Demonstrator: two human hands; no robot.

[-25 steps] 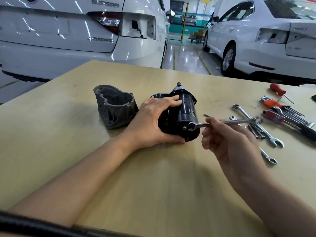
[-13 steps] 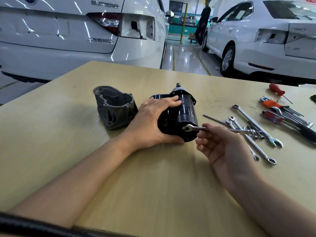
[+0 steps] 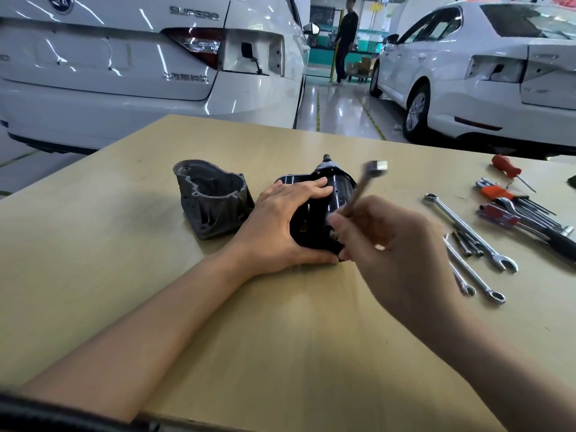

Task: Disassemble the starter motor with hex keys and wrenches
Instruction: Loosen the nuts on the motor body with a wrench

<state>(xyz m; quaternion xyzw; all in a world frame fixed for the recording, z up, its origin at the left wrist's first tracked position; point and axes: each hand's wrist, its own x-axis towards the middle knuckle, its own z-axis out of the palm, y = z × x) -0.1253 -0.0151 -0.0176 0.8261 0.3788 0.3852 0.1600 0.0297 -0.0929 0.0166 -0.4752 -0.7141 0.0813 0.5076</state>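
The black starter motor (image 3: 338, 194) lies on its side in the middle of the wooden table (image 3: 280, 338), shaft end pointing away from me. My left hand (image 3: 280, 222) grips its body from the left, thumb under the near end. My right hand (image 3: 399, 254) holds a small silver wrench (image 3: 363, 185), blurred by motion, tilted up and away with its far end above the motor. The wrench's near end is hidden behind my fingers at the motor's near end.
A grey cast housing (image 3: 212, 198) stands just left of the motor. Several wrenches (image 3: 470, 232), long bolts and orange-handled tools (image 3: 511, 201) lie at the right. White cars stand behind the table, and a person (image 3: 344, 35) walks in the aisle between them.
My right hand swung the wrench from lying level and pointing right to tilted up over the motor. My left hand kept its hold on the motor. The person in the aisle has come nearer.
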